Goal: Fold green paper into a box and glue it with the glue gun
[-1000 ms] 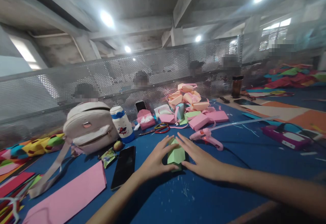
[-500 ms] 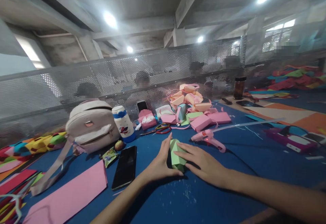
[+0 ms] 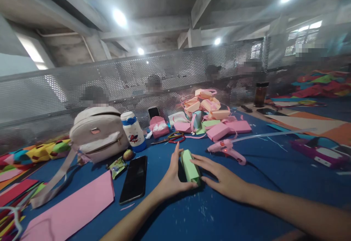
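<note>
A light green folded paper box (image 3: pixel 189 168) lies lengthwise on the blue tabletop, framed by both hands. My left hand (image 3: pixel 172 177) cups its left side, the thumb across the near end and the fingers pointing away. From the right, the fingertips of my right hand (image 3: pixel 222 177) press on its upper edge and right side. Just beyond my right hand, a pink glue gun (image 3: pixel 227 150) with a small red light lies on its side, a long clear glue stick (image 3: pixel 270 134) running out of its back.
Left of my hands are a black phone (image 3: pixel 133 179), pink paper (image 3: pixel 72 210), a snack packet (image 3: pixel 117 167), a white bottle (image 3: pixel 134 133) and a backpack (image 3: pixel 98 135). Scissors (image 3: pixel 175 137) and a pile of paper boxes (image 3: pixel 211 106) lie ahead. A perforated metal screen (image 3: pixel 175 65) stands behind.
The green paper has gone from a loosely bulging, creased shape to a straighter, squarer box. My right fingers have slid from its top toward its right edge.
</note>
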`<action>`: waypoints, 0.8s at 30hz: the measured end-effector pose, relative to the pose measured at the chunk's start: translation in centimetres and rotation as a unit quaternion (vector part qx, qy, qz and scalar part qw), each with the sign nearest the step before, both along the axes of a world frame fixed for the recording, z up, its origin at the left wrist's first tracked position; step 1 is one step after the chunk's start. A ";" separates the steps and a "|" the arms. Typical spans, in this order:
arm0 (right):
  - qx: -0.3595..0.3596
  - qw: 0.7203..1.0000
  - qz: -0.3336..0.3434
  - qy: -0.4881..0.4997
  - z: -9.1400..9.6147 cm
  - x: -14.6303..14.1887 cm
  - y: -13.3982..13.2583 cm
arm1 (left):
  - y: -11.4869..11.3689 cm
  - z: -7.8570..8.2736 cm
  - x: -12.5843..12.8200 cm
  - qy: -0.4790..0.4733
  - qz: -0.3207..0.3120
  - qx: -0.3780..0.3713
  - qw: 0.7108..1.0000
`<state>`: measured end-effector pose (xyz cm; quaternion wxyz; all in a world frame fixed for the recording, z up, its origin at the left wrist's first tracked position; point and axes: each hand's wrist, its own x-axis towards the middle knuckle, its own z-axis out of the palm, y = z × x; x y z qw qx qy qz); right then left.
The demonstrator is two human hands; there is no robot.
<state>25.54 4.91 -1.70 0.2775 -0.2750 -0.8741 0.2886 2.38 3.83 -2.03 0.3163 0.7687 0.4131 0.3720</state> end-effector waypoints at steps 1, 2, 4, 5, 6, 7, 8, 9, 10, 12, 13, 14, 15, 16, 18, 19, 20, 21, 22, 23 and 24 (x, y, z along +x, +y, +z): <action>0.000 1.000 0.001 0.000 0.0 0.0 0.0 | 0.0 -0.1 0.0 -0.002 -0.002 -0.007 1.000; 0.000 1.000 0.003 0.001 0.0 0.0 -0.1 | 0.0 -0.1 0.0 -0.005 -0.005 -0.014 1.000; 0.002 1.000 0.004 0.005 0.0 0.1 -0.1 | 0.0 -0.2 0.0 -0.008 -0.007 -0.026 1.000; 0.003 1.000 0.005 0.007 -0.1 0.1 -0.1 | 0.0 -0.2 0.0 -0.008 -0.006 -0.031 0.999; 0.004 1.000 0.005 0.009 -0.1 0.1 0.0 | 0.0 -0.2 0.0 -0.008 -0.004 -0.034 0.999; 0.004 1.000 0.004 0.009 -0.2 0.1 0.0 | 0.0 -0.2 0.0 -0.008 -0.004 -0.037 0.999; 0.004 1.000 0.004 0.009 -0.2 0.1 0.0 | 0.0 -0.2 0.0 -0.008 -0.004 -0.037 0.999; 0.002 1.000 0.003 0.008 -0.2 0.1 -0.1 | 0.0 -0.2 0.0 -0.007 -0.006 -0.036 0.999; 0.001 1.000 0.003 0.008 -0.1 0.1 -0.1 | -0.1 -0.1 0.0 -0.007 -0.007 -0.033 0.999; -0.004 1.000 0.003 0.009 0.0 0.1 -0.2 | -0.1 0.0 0.0 -0.005 -0.012 -0.025 1.000; -0.006 1.000 0.003 0.009 0.1 0.1 -0.2 | -0.1 0.1 0.0 -0.004 -0.016 -0.022 1.000; -0.008 1.000 0.002 0.009 0.1 0.1 -0.2 | -0.2 0.2 0.0 -0.003 -0.018 -0.020 1.000; -0.009 1.000 0.001 0.007 0.2 0.1 -0.3 | -0.2 0.2 0.0 -0.001 -0.019 -0.020 1.000; -0.010 1.000 -0.001 0.005 0.2 0.1 -0.3 | -0.2 0.3 0.0 0.002 -0.019 -0.022 1.000; -0.009 1.000 -0.005 0.002 0.1 0.0 -0.2 | -0.2 0.3 0.0 0.004 -0.020 -0.030 0.999; -0.007 1.000 -0.007 0.002 0.1 0.0 -0.2 | -0.2 0.3 -0.1 0.002 -0.022 -0.035 0.999; -0.004 1.000 -0.009 0.003 0.0 0.0 -0.2 | -0.2 0.3 -0.2 -0.002 -0.026 -0.042 0.999; -0.001 1.000 -0.010 0.004 0.0 0.0 -0.2 | -0.2 0.3 -0.3 -0.008 -0.032 -0.050 0.998; 0.002 1.000 -0.012 0.007 0.0 0.0 -0.2 | -0.3 0.3 -0.4 -0.014 -0.038 -0.057 0.998; 0.005 1.000 -0.016 0.010 0.1 0.0 -0.2 | -0.3 0.3 -0.4 -0.022 -0.047 -0.064 0.997; 0.010 1.000 -0.021 0.016 0.2 0.1 -0.2 | -0.3 0.4 -0.5 -0.032 -0.060 -0.072 0.995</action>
